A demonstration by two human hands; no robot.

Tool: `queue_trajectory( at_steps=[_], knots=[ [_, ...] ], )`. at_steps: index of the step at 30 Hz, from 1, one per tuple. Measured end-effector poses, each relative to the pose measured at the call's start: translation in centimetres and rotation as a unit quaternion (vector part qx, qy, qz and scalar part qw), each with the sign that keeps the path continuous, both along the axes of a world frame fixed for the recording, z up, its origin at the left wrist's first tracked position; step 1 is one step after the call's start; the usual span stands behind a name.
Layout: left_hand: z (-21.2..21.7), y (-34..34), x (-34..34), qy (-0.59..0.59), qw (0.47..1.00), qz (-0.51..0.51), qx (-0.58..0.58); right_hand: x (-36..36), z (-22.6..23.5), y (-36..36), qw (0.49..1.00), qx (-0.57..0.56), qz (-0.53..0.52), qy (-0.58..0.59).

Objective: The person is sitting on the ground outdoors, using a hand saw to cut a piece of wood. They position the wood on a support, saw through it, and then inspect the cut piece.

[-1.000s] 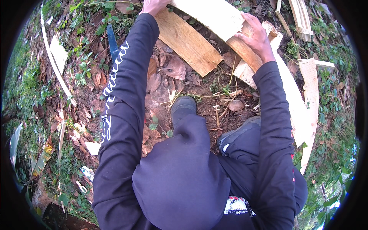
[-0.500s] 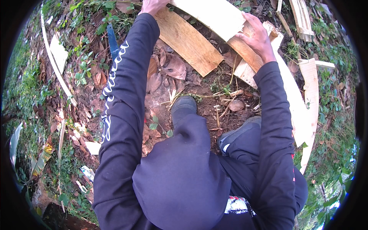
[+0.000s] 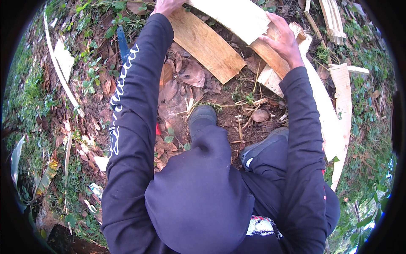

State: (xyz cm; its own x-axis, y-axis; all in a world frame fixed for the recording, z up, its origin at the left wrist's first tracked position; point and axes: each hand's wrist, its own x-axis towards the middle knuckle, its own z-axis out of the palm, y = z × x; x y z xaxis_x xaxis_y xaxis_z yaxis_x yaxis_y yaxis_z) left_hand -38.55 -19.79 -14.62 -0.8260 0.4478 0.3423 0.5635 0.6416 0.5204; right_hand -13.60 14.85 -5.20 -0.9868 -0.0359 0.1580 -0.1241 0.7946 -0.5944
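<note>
A pale wooden board [image 3: 237,19] lies across the top of the view, over other pieces of wood. My right hand [image 3: 284,41] grips its jagged right end, with thumb and fingers at the two corners. At the board's left end, my left hand [image 3: 168,6] is partly cut off by the upper edge, so its fingers cannot be made out. Beneath and nearer to me, a browner wooden plank [image 3: 209,46] slants down to the right. Another brown piece [image 3: 270,55] sits under my right hand, over a pale block [image 3: 270,80] with small dark holes.
Long pale boards [image 3: 343,93] lie at right, past my right forearm. A bundle of wood strips [image 3: 332,19] rests at the far right. A blue saw-like blade [image 3: 123,44] stands beside my left sleeve. My shoes [image 3: 202,116] are on leaf-covered soil, with thin strips [image 3: 59,63] and plants at left.
My left forearm has shifted slightly left, and a small red thing now shows beside its sleeve. My right hand and the boards look nearly the same.
</note>
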Motion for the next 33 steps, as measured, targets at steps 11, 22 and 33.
queue_trajectory(
  at_steps=[11,22,33],
  knots=[
    [-1.0,0.6,-0.6,0.016,0.998,0.018,-0.052,0.2,-0.2,-0.1,1.0,0.02,-0.022,-0.002],
    [-1.4,0.5,-1.1,0.083,0.983,-0.028,-0.16,-0.1,-0.3,0.2,1.0,-0.008,-0.009,-0.001],
    [-0.4,0.4,0.5,0.271,0.875,-0.084,-0.391,0.0,-0.3,0.2,1.0,-0.004,-0.004,0.0]
  ],
)
